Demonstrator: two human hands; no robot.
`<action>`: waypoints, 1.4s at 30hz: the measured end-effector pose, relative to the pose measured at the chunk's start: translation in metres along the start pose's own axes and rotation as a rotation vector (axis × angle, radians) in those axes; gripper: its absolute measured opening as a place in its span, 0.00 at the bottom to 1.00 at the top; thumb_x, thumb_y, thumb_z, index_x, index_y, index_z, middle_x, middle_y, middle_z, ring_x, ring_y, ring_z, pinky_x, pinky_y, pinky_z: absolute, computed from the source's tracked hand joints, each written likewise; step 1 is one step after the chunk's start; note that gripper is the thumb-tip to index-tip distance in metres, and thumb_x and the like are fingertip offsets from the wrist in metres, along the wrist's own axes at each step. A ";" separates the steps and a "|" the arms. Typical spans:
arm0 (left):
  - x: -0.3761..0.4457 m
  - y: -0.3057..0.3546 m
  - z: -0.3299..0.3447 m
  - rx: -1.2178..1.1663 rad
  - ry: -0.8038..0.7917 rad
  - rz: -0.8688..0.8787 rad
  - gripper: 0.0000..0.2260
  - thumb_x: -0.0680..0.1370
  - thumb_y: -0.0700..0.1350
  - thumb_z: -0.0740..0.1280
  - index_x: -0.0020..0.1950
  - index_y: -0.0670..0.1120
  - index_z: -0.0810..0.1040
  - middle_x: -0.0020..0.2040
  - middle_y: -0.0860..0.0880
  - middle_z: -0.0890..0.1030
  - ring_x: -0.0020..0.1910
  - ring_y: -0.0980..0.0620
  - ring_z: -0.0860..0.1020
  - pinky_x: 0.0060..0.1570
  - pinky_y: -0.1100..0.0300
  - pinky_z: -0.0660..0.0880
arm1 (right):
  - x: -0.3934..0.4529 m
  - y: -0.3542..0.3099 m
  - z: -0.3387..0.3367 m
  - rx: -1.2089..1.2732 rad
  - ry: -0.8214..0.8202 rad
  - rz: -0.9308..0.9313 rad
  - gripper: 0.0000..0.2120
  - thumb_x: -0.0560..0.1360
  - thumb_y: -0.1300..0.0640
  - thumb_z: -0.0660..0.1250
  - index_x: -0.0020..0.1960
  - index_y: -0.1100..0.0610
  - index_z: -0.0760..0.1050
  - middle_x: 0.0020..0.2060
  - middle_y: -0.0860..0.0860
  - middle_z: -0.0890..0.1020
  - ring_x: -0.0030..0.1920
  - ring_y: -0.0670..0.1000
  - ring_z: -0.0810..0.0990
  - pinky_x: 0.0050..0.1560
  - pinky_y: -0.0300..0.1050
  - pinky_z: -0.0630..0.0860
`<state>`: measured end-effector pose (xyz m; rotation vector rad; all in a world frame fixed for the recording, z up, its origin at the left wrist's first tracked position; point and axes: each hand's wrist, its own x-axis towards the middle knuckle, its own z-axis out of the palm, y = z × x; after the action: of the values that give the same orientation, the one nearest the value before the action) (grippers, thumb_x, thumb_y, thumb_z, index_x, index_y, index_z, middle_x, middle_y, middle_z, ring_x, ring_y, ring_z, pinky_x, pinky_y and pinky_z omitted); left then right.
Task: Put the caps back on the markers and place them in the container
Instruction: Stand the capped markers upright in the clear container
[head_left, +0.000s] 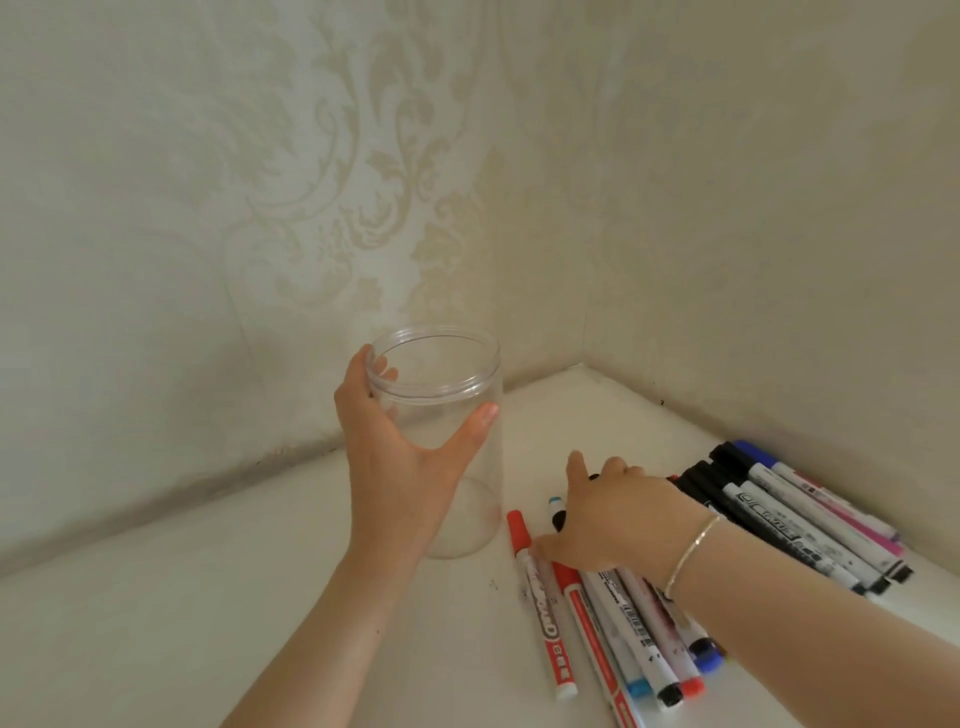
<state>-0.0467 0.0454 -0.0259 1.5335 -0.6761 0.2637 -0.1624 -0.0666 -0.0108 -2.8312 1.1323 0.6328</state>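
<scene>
Clear plastic jar (447, 447) stands upright and open-topped on the cream surface (208, 623), near the back corner where the two walls meet. Left hand (395, 457) grips the jar on its left side: the thumb lies across the front wall, and the fingers curl round the far side, visible through the plastic just below the rim.

Markers lie flat to the right of the jar in two groups. Front group (623, 629) lies nearest the jar, pointing toward the front edge; it includes a red-capped marker (537, 597) at its left, just beside the jar base. Back group (795, 519) lies near the right wall, with black caps and one blue cap at its far end.

Right hand (618, 519) rests palm down on the far ends of the front group, index finger extended, thumb touching the red-capped marker. Whether the remaining fingers hold a marker cannot be determined; they are hidden beneath the hand. A thin bracelet (693, 551) circles the right wrist.

Patterned wallpaper (363, 182) covers both walls.
</scene>
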 end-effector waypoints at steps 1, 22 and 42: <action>0.000 0.000 -0.001 0.008 -0.007 -0.002 0.50 0.60 0.65 0.74 0.75 0.49 0.56 0.69 0.52 0.64 0.69 0.59 0.65 0.70 0.51 0.67 | 0.002 0.002 0.000 0.019 -0.018 0.001 0.52 0.70 0.30 0.59 0.77 0.57 0.35 0.72 0.61 0.56 0.69 0.61 0.63 0.64 0.54 0.69; 0.000 0.008 -0.005 0.041 -0.080 -0.041 0.51 0.60 0.67 0.74 0.75 0.53 0.55 0.69 0.55 0.67 0.69 0.59 0.67 0.70 0.60 0.65 | 0.036 0.001 0.007 0.281 0.111 0.046 0.45 0.72 0.48 0.65 0.76 0.56 0.38 0.60 0.61 0.69 0.57 0.59 0.74 0.50 0.48 0.76; 0.004 0.011 -0.003 -0.009 -0.140 -0.040 0.49 0.57 0.66 0.75 0.73 0.57 0.57 0.65 0.58 0.71 0.66 0.64 0.69 0.64 0.69 0.64 | 0.031 0.035 -0.080 1.368 0.719 -0.223 0.29 0.65 0.65 0.74 0.63 0.54 0.70 0.44 0.51 0.77 0.37 0.48 0.76 0.36 0.39 0.76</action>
<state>-0.0494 0.0476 -0.0145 1.5654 -0.7550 0.1238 -0.1366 -0.1262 0.0553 -1.8107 0.7256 -0.9202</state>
